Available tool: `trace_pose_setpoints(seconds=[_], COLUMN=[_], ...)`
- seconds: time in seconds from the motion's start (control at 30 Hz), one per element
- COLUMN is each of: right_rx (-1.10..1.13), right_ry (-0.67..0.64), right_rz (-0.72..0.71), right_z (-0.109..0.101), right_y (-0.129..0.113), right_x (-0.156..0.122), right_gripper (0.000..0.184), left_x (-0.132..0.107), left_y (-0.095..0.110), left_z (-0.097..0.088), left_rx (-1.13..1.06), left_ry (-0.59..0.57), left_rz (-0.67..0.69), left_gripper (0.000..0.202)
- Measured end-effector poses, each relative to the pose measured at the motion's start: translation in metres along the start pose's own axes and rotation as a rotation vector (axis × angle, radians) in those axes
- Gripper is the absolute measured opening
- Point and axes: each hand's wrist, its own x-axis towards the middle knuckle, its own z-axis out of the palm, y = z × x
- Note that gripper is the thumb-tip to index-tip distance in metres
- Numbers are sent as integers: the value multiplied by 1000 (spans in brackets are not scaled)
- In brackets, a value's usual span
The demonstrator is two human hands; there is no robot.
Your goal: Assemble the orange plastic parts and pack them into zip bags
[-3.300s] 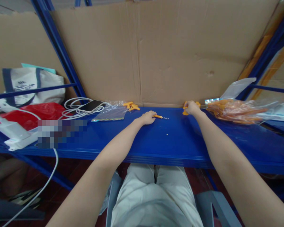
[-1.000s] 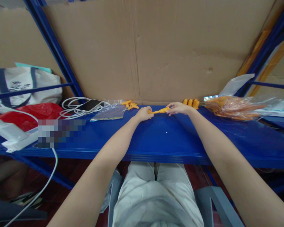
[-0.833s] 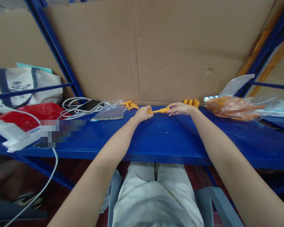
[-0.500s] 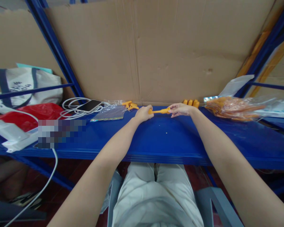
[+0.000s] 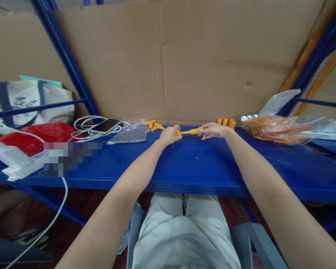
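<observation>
Between my hands a yellow plastic piece with a ribbed, screw-like shaft [image 5: 187, 132] runs sideways above the blue shelf [image 5: 184, 164]. My left hand [image 5: 169, 136] is closed round its left end, and the fingers cover most of that end. At the right end, my right hand [image 5: 212, 130] pinches the smooth, thicker part with the fingertips. Several yellow clamp-like pieces [image 5: 154, 125] lie just behind my left hand. Beyond my right wrist stand several short yellow cylinders [image 5: 226, 122].
A clear bag of orange-yellow parts [image 5: 274, 129] lies at the right. To the left are a flat plastic bag [image 5: 128, 133], a phone [image 5: 106, 125] on coiled white cable, a red bag [image 5: 42, 137] and a white power strip [image 5: 22, 164]. Cardboard [image 5: 184, 59] walls the back.
The fingers of my right hand have shifted slightly left and changed their grip at the piece's right end. My left hand has stayed in place.
</observation>
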Motion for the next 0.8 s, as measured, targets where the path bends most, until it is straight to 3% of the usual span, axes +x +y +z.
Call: trace_pose_setpoints(seconds=[0.17,0.37,0.6,0.8], right_rx=[21,-124,-157,-111], right_ry=[-15,-27,-2,-29], right_rz=[48,234,197,230], right_z=[2,7,6,8], right_y=[-4,-8,-3,-7], right_x=[-2,1,9,4], right_gripper=[31,64,75,73], left_x=[-3,-4,-3,-1], left_y=[5,8,5,2], left_z=[-3,-5,-3,0], left_rx=[52,37,-4,-21], left_ry=[8,20,46,40], left_rz=[8,13,5,7], left_gripper=[33,33,30,31])
